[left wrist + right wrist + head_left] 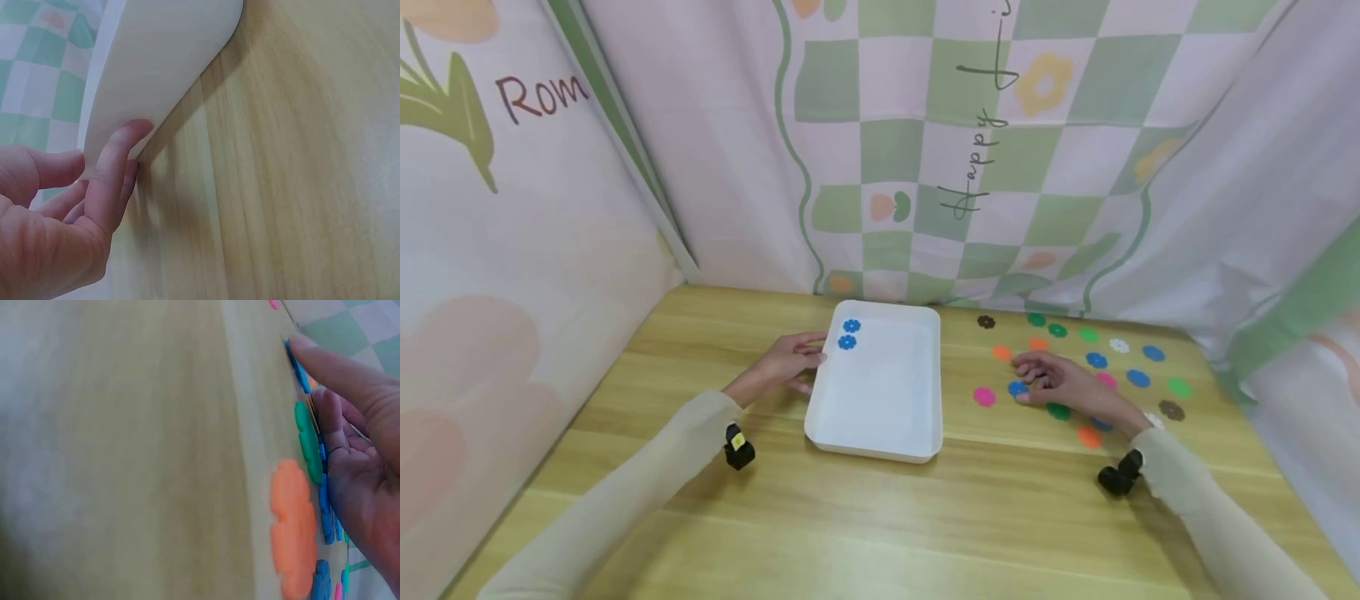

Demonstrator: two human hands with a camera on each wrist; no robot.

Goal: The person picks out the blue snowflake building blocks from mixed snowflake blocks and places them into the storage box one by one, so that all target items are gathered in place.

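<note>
A white rectangular tray point(880, 400) lies on the wooden table, holding two blue flower-shaped discs point(847, 342) in its far left corner. My left hand point(786, 364) touches the tray's left side, thumb at the rim and fingers against the outer wall point(156, 56). On the right, my right hand point(1067, 387) is low over scattered flower-shaped discs. Its thumb point(337, 372) reaches a blue disc point(1017, 389), with the other fingers loosely bent beside it. A green disc point(307, 440) and an orange disc point(292, 531) lie near this hand, which hides some others.
Several more discs in pink point(984, 397), brown point(986, 322), white point(1119, 345) and light green point(1179, 387) lie spread over the table's right part. A patterned curtain point(940, 167) hangs behind the table. Each wrist carries a small black camera.
</note>
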